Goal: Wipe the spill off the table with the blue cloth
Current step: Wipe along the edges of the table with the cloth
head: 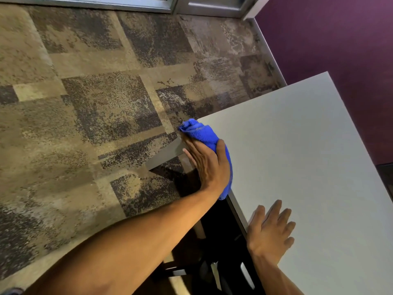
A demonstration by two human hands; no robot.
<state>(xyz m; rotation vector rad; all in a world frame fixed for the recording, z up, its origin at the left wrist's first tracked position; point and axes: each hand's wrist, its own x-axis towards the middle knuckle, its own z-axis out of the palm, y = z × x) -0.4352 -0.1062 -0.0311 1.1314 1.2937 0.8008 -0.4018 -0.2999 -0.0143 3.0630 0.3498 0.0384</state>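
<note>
Pressing blue cloth (pixel 204 133) at white table (pixel 308 145) corner, left hand (pixel 207 162) flat-fingered, right hand (pixel 270 231) spread flat, patterned carpet (pixel 95 103), purple wall (pixel 340 39)

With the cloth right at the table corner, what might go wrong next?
The blue cloth already hangs past the table edge under the left hand, so liquid may be pushed onto the carpet. The cloth could slip off. No spill is visible, so residue may be missed.

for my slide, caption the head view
Left hand presses cloth at table corner; right hand flat on top.
</note>
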